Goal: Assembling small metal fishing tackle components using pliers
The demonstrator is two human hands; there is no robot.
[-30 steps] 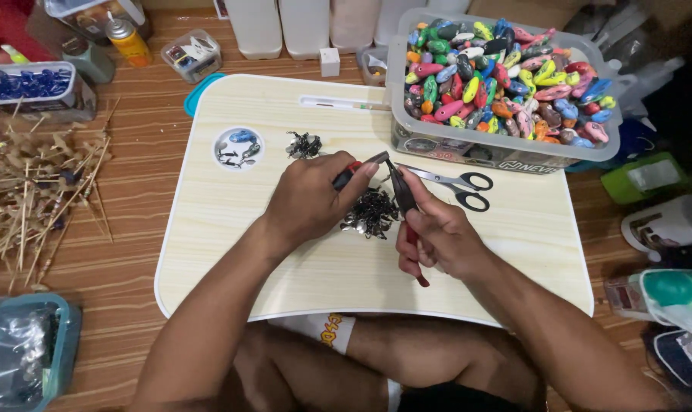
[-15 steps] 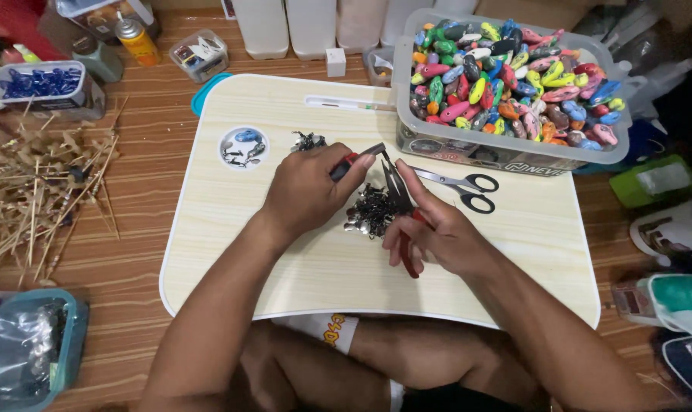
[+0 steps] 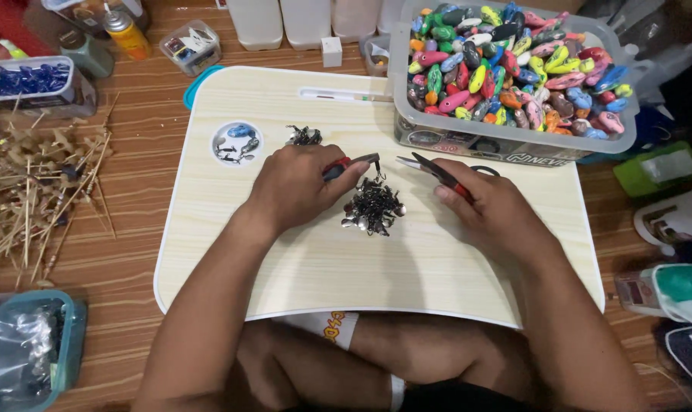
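Two red-handled pliers point inward above a dark metal-clasp pile.

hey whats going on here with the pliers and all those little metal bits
A person sits at a pale wooden lap table, holding a pair of red-handled pliers in each hand. The left hand grips pliers whose tips hold a small metal piece just above a pile of dark metal clips. The right hand holds the other pliers, tips pointing toward the left ones. A clear bin of colourful fishing lures sits at the table's far right.
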